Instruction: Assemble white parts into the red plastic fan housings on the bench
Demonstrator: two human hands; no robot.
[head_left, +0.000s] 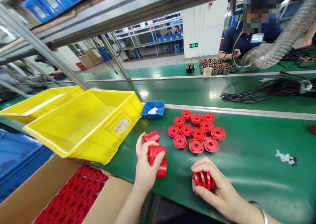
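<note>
1. Curled partway closed, the left hand (145,164) has hold of several red plastic cylinders (157,150) lying on their sides; from my end I cannot tell whether the lowest touches the green workbench (251,135).
2. Ahead of and between both hands, I see a cluster of red flanged round parts (198,133), faces up, axes upright; the right hand is nearer.
3. Wrapped loosely, that right hand (219,189) grips a ribbed red piece (202,180), its axis running sideways, just short of the cluster.
</note>
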